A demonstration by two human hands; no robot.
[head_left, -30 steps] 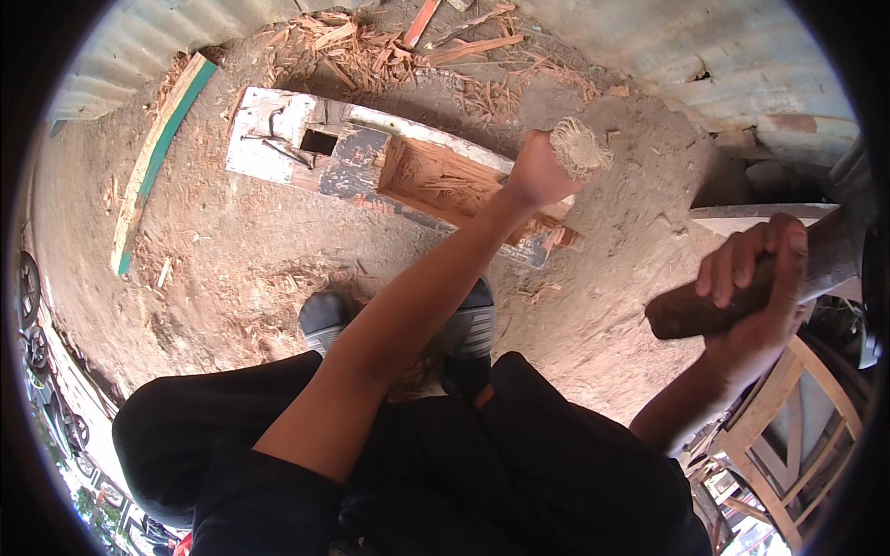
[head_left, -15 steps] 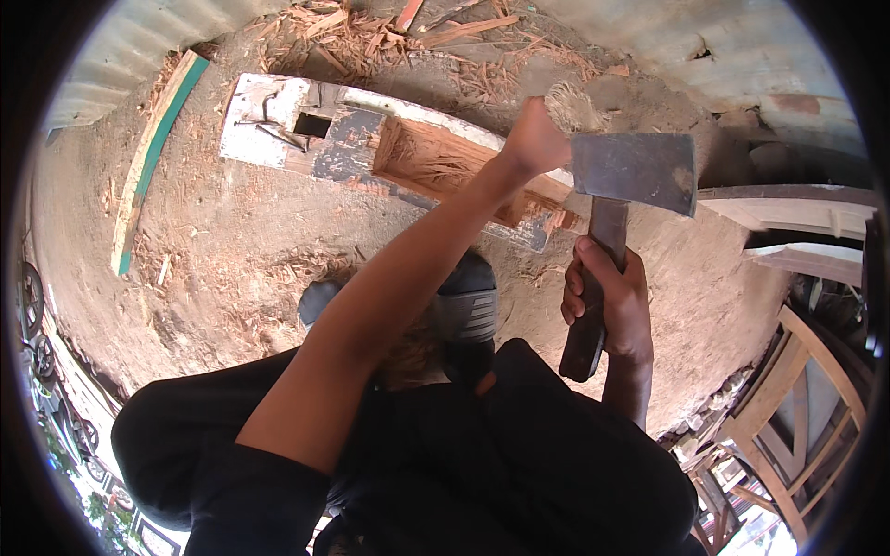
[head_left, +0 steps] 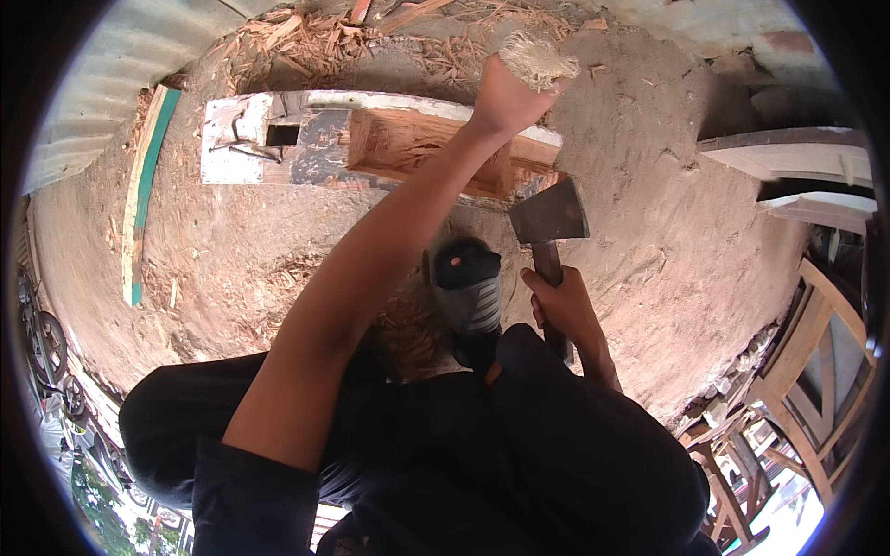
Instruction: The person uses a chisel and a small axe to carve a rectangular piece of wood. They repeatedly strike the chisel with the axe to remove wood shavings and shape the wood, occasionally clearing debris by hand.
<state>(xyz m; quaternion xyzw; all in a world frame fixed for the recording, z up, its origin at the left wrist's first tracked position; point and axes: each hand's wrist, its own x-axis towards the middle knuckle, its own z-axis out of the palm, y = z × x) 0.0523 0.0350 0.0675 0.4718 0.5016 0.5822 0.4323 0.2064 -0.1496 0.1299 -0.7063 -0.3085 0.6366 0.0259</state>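
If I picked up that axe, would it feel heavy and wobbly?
Probably top-heavy: the axe has a thick metal head on a slim wooden handle. It looks stiff, not floppy. The right hand grips low, so the head likely pulls downward.

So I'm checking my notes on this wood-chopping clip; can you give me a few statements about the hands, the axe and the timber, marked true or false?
1. The right hand grips the axe by its wooden handle. True.
2. The left hand rests flat on the ground. False: it is closed on the frayed top of a wooden stake.
3. The axe head is buried in the timber block. False: it is clear of the block, over the dirt.
4. The timber block has a hollow cut into it. True.
5. A shoe shows beside the axe. True.
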